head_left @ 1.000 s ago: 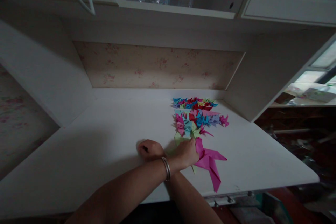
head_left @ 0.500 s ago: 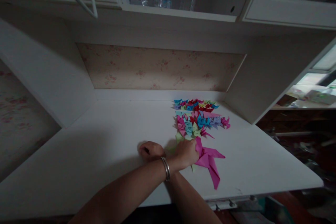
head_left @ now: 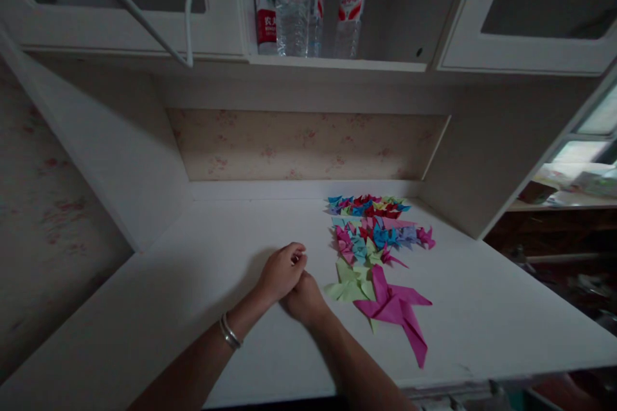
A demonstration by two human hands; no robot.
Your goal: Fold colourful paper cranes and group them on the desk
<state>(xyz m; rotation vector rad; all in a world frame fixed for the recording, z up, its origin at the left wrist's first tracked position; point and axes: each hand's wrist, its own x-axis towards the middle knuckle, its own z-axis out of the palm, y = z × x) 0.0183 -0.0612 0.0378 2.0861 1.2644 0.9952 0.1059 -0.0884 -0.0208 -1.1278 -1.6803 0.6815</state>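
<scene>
Magenta origami figure [head_left: 393, 308] on worktop [head_left: 231, 231], right of both hands, one point near the front edge. Folded paper: likely very light, springy, easily creased; best pinched at the thick central folds, not the thin points. Pale green origami figure [head_left: 349, 284] lies between it and right hand [head_left: 304, 300], clear of the fingers. Left hand [head_left: 281, 273] touches right; left fingers curled closed, right ones hidden, can't tell.

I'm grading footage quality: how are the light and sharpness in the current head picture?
Head view: dim overall, brightest around the window; head view: a soft shadow on the table beside the left hand; head view: the pink paper's folds readable, far-right clutter smeared.
</scene>
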